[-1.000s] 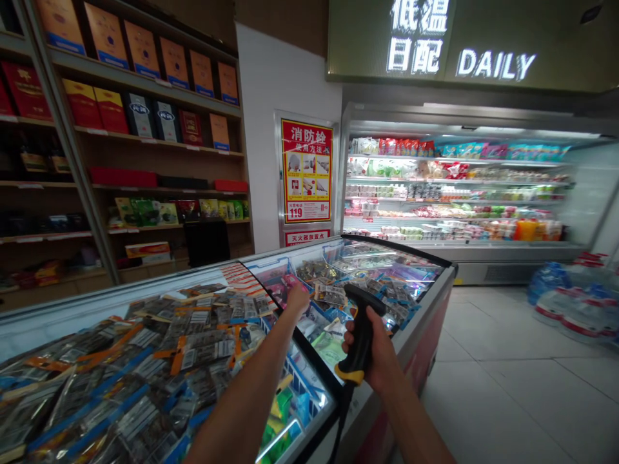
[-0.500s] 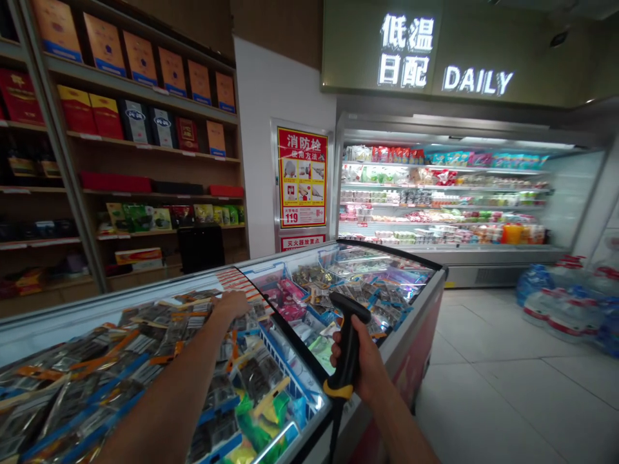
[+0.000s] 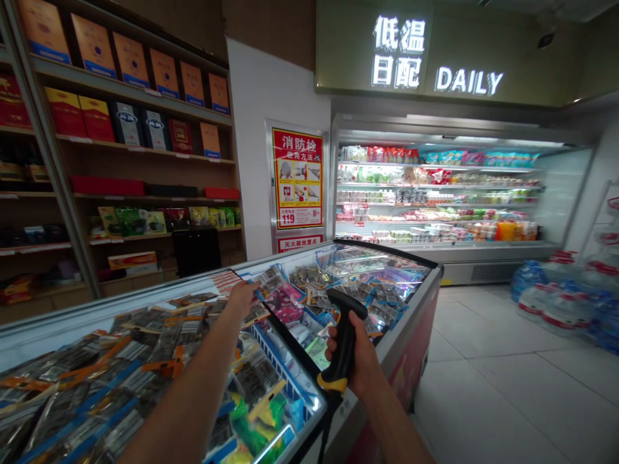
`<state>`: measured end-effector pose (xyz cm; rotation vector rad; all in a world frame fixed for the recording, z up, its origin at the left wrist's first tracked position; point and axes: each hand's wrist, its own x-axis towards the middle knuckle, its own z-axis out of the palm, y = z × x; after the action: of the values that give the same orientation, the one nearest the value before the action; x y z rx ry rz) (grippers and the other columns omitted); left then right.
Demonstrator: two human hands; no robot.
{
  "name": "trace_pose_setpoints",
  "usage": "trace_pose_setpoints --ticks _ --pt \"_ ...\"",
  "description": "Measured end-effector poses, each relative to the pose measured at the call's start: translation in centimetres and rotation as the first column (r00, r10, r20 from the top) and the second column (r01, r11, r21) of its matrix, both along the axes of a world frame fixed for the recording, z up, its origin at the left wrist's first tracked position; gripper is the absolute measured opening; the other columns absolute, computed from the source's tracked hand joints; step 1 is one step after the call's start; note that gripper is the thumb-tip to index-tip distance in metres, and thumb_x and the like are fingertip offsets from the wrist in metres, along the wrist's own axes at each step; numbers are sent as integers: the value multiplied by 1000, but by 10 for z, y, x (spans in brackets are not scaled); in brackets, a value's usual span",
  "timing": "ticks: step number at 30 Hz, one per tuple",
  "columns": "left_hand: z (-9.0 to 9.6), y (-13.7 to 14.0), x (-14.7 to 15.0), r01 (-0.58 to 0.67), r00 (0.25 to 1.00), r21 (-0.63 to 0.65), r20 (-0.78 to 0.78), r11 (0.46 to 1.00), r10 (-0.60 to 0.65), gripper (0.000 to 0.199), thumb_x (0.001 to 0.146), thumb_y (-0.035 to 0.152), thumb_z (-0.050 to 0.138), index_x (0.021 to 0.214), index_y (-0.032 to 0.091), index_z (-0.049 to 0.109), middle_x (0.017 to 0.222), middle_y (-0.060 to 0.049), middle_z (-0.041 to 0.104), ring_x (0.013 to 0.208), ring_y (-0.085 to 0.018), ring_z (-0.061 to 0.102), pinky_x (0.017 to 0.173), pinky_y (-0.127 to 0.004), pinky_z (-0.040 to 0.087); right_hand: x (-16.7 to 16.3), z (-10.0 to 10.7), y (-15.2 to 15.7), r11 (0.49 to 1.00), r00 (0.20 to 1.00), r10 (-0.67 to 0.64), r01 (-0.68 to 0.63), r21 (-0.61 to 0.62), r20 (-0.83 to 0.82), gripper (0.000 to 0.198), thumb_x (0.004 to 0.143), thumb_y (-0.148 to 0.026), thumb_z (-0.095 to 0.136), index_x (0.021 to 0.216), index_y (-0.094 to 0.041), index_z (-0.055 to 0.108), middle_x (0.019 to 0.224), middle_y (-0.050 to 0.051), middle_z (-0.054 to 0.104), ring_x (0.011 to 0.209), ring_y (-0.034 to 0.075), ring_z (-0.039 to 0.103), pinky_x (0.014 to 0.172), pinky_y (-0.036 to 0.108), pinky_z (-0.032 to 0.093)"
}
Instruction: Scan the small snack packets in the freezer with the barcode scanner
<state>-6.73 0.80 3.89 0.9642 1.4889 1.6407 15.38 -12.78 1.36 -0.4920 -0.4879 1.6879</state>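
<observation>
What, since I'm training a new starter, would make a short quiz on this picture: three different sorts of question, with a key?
1. Which of the person's hands grips the black-and-yellow scanner?

2. True or false: the left hand is inside the lit wall fridge.

3. Which English word shows on the lit sign?
A) FRESH
B) DAILY
C) FROZEN

Key:
1. The right hand.
2. False: it is over the low display chest.
3. B.
</observation>
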Motion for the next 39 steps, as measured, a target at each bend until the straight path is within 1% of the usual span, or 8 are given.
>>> trace_pose_setpoints --ticks 2,4,6,7,11,24,30,39 --pt "-20 -6 29 74 986 -13 151 997 -71 14 67 5 47 63 17 44 56 0 55 53 -12 56 57 -26 45 -1 3 0 1000 1000 20 -20 -6 -15 31 66 -46 53 81 -19 49 52 -4 50 40 7 45 39 18 37" --pt "-39 -11 57 155 886 36 438 987 -155 16 69 2 44 65 17 44 58 0 56 52 -10 56 57 -25 45 -2 6 -1 999 999 39 -40 -13 -16 31 66 -46 53 80 -19 49 52 -4 50 40 7 45 39 18 37" --pt "-53 -14 78 207 786 93 577 974 -222 17 69 1 45 66 18 45 59 1 56 53 -9 56 59 -24 45 -2 8 0 999 999 45 -45 -8 -6 32 65 -47 54 80 -19 50 51 -4 50 39 7 44 39 19 37" --pt "-57 -16 85 227 755 119 606 967 -252 18 69 0 45 66 18 45 58 2 56 53 -9 56 59 -24 45 -2 8 0 999 999 43 -43 -2 1 32 65 -47 54 80 -18 49 51 -4 50 39 7 44 39 19 37" --pt "-65 -17 97 277 703 187 629 943 -331 18 69 1 46 63 18 44 60 3 56 56 -9 56 63 -23 45 -1 7 2 999 999 31 -32 19 22 31 66 -47 53 79 -18 49 51 -4 49 39 7 44 37 19 36" --pt "-76 -8 90 250 739 164 605 954 -298 20 69 -1 45 63 18 45 61 2 57 57 -8 56 63 -23 46 -9 9 13 998 997 66 -66 -2 46 31 66 -45 53 79 -18 49 50 -5 49 38 7 44 36 19 36" --pt "-78 -7 88 246 752 174 586 953 -301 19 68 0 46 63 18 46 61 2 56 58 -9 56 65 -24 46 -13 22 18 997 994 76 -76 0 79 31 66 -46 53 76 -17 49 50 -4 49 38 8 44 36 20 36" --pt "-80 -6 86 219 740 166 614 961 -275 20 67 -2 45 62 17 45 54 4 54 51 -8 54 56 -21 44 -14 35 12 994 987 111 -112 0 113 28 67 -44 52 74 -18 47 49 -4 48 37 8 44 36 20 36"
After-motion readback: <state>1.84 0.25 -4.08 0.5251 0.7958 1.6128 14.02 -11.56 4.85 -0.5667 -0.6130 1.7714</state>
